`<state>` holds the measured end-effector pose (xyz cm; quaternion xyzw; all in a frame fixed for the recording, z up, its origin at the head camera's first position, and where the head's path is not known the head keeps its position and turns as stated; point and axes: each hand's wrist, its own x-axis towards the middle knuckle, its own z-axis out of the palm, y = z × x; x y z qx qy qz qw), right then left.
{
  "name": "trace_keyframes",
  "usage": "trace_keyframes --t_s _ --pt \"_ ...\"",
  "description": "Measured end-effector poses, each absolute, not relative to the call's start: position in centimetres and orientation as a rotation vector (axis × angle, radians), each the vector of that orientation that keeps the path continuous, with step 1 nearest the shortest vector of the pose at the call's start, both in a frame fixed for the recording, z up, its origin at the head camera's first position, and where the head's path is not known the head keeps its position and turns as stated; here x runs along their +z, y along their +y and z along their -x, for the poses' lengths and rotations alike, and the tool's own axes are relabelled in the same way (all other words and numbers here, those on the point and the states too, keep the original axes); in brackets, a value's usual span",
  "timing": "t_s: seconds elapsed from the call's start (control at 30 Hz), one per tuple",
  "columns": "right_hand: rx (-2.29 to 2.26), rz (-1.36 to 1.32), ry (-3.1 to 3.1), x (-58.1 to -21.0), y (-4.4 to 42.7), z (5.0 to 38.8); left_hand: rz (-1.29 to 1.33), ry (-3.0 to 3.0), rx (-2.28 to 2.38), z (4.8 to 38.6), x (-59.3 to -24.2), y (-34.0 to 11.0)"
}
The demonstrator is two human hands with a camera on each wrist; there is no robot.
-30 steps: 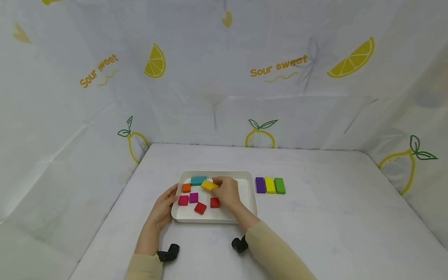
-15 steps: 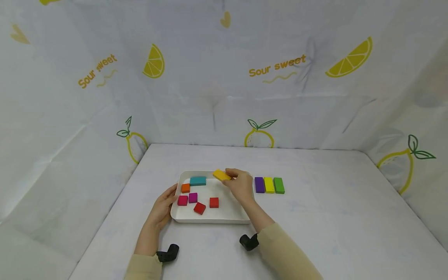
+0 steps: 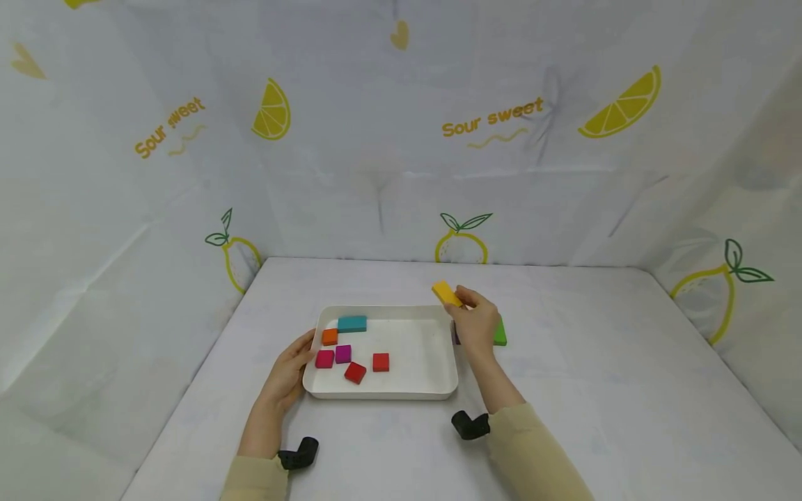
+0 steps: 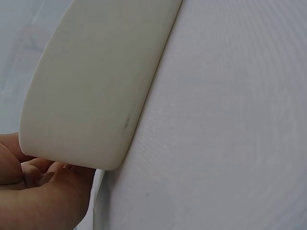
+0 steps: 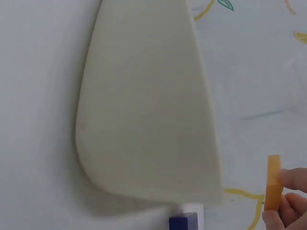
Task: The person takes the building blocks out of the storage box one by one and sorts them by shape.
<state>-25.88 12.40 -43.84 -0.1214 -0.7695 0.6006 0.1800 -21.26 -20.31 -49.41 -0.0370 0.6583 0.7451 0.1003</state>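
My right hand [image 3: 477, 321] pinches a yellow-orange rectangular block [image 3: 446, 293] between thumb and fingers, raised past the tray's right end. In the right wrist view the block [image 5: 273, 182] stands on edge between the fingertips. My left hand [image 3: 288, 372] grips the left end of a white tray [image 3: 376, 395], thumb at the rim. Inside the tray lie a teal block [image 3: 352, 324], an orange block [image 3: 329, 337], a pink block [image 3: 324, 359], a magenta block [image 3: 343, 354] and two red blocks, one [image 3: 381, 362] straight and one [image 3: 355, 373] turned.
Right of the tray, a green block [image 3: 500, 332] and a purple block [image 3: 456, 337] show partly from behind my right hand. The white-covered table [image 3: 595, 390] stretches away to the right. A patterned white sheet [image 3: 351, 139] hangs behind it.
My right hand has carried the yellow-orange block up and rightward, out from over the tray, and now partly covers the row of blocks beside it. My left hand stays at the tray.
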Motion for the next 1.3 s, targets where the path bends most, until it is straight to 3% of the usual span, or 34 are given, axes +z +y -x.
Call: trace_keyframes --t_s 0.67,1.3 --pt "1.48 0.747 -2.033 -47.1 20.3 25.2 0.123 1.936 2.198 21.4 -49.1 -20.4" --pt "1.333 0.853 -2.228 -48.4 21.8 24.2 0.115 1.929 2.195 21.3 -49.4 -20.5"
